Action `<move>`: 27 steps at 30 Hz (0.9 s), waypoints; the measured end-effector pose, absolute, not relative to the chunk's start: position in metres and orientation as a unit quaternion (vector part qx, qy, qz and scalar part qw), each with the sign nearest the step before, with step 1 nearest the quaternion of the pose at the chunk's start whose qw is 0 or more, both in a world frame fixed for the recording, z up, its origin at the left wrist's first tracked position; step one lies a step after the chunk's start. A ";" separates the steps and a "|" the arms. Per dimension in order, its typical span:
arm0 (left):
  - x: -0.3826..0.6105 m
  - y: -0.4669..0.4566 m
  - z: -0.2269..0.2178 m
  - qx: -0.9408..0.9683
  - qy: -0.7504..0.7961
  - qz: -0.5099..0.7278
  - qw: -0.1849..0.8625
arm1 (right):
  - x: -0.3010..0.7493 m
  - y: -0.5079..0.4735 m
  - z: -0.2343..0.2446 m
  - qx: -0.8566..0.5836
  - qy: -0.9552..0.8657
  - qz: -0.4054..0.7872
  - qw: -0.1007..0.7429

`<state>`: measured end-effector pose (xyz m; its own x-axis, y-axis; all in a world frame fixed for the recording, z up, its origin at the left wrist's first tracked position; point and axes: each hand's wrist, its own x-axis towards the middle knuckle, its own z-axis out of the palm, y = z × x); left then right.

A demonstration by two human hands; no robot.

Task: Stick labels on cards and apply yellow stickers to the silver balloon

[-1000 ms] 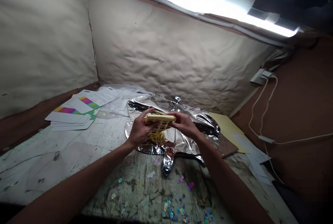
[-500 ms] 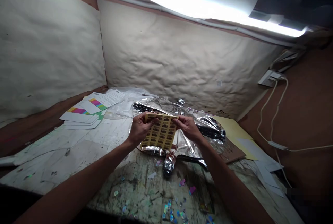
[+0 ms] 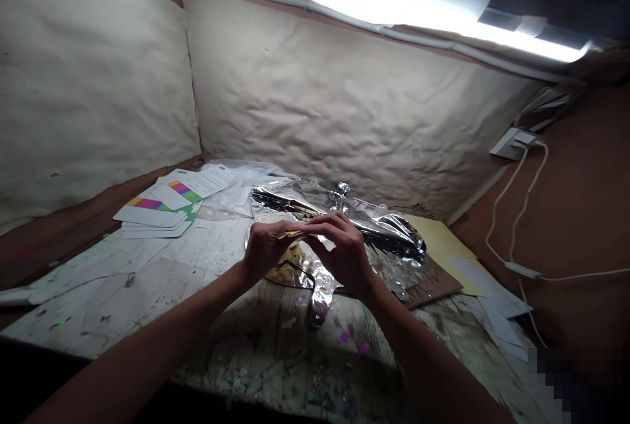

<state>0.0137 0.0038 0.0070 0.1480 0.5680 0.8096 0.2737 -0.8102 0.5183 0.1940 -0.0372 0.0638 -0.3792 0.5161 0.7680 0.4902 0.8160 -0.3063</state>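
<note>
My left hand [image 3: 263, 250] and my right hand [image 3: 339, 250] meet above a crumpled silver foil balloon [image 3: 374, 227] that lies on the worktable [image 3: 123, 286]. Both pinch the top edge of a yellow sticker sheet [image 3: 294, 235], now tipped nearly flat so that only its thin edge shows between the fingertips. The right fingers curl over that edge from above. Part of the sheet reflects in the foil below the hands.
A stack of white cards with coloured stripes [image 3: 162, 204] lies at the back left. Yellow paper [image 3: 438, 240] and brown cardboard [image 3: 433, 283] sit right of the balloon. Confetti bits [image 3: 352, 342] dot the near table. A white cable [image 3: 516, 214] hangs down the right wall.
The sticker sheet hung open facing me half a second ago; it is now tilted edge-on and lower. My right hand has moved left over its top edge, closer to my left hand.
</note>
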 end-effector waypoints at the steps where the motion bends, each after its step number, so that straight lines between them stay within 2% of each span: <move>1: 0.013 0.004 0.006 0.758 0.276 0.580 0.112 | 0.194 -0.037 0.063 -0.301 -0.835 0.017 0.461; 7: 0.011 0.005 0.005 0.790 0.266 0.550 0.054 | 0.195 -0.038 0.065 -0.313 -0.841 0.021 0.441; 19: 0.012 0.006 0.008 0.795 0.243 0.553 0.048 | 0.196 -0.036 0.063 -0.305 -0.841 0.003 0.447; 27: 0.014 0.005 0.007 0.817 0.267 0.511 0.001 | 0.195 -0.038 0.064 -0.333 -0.848 0.008 0.412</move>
<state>0.0136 0.0046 0.0065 0.3356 0.4370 0.8345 0.4352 -0.8576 0.2740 0.1953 -0.0384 0.0636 -0.4391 0.5709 0.6937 0.5584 0.7783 -0.2871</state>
